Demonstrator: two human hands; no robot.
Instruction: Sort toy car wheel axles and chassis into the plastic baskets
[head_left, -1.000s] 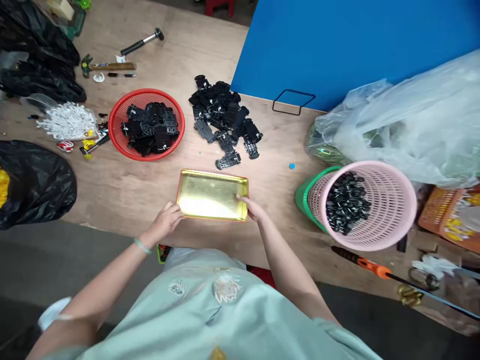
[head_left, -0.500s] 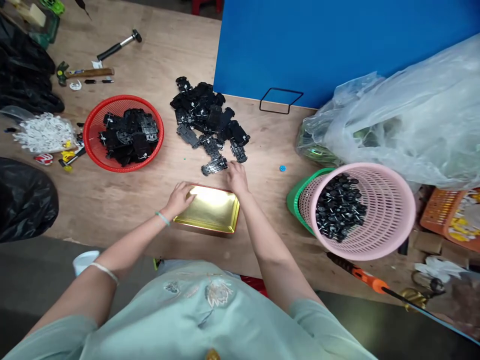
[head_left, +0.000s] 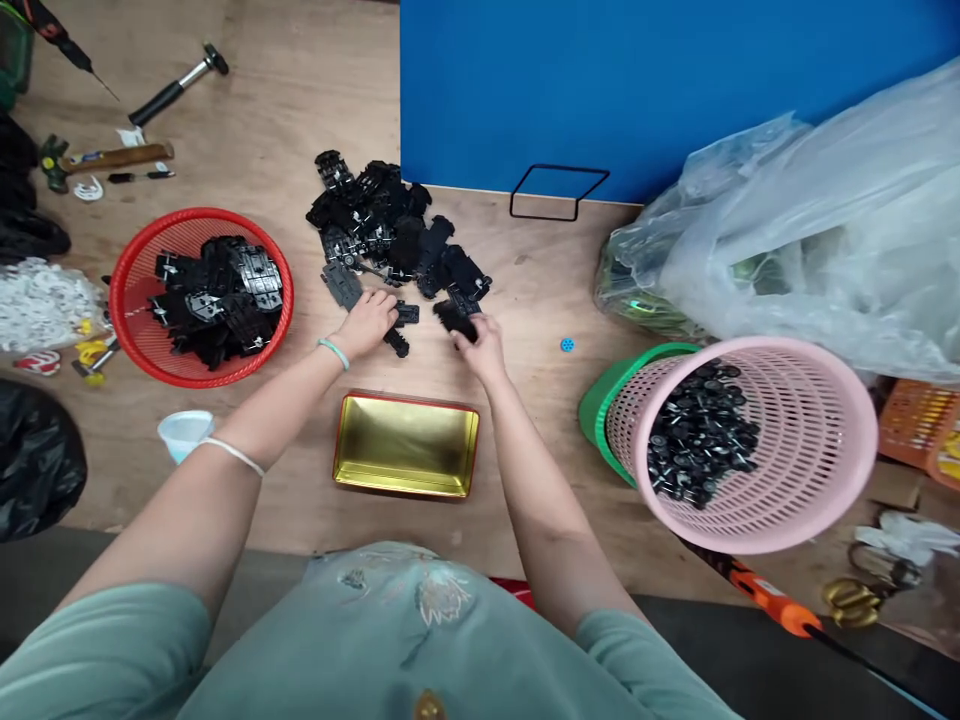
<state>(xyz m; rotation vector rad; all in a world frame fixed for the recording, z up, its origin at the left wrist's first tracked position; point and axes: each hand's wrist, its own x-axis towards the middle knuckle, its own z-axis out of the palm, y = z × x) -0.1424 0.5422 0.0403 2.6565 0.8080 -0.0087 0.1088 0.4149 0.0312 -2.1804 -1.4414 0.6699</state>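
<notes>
My left hand (head_left: 367, 322) is at the near edge of a heap of black toy car chassis (head_left: 405, 235). Its fingers curl over a dark toy car chassis (head_left: 406, 314), and another dark part sticks out below the fingertips. A little to the right, my right hand (head_left: 484, 350) grips a black toy car chassis (head_left: 454, 320) between thumb and fingers, tilted over the table. Below both hands lies a gold-lined tin tray (head_left: 405, 443) with a red rim, touched by neither hand.
Left stands a red basket (head_left: 124, 340) of black chassis, with hammers (head_left: 169, 90) behind it. On the right, a pink basket (head_left: 832, 450) of small black wheels leans in a green one (head_left: 600, 400). A blue board (head_left: 525, 80), plastic bag (head_left: 825, 220) and blue wheel (head_left: 568, 344) are also there.
My left hand has left the tin's rim and moved up and right to the chassis. My right hand has lifted a chassis at the heap's edge. The view has shifted.
</notes>
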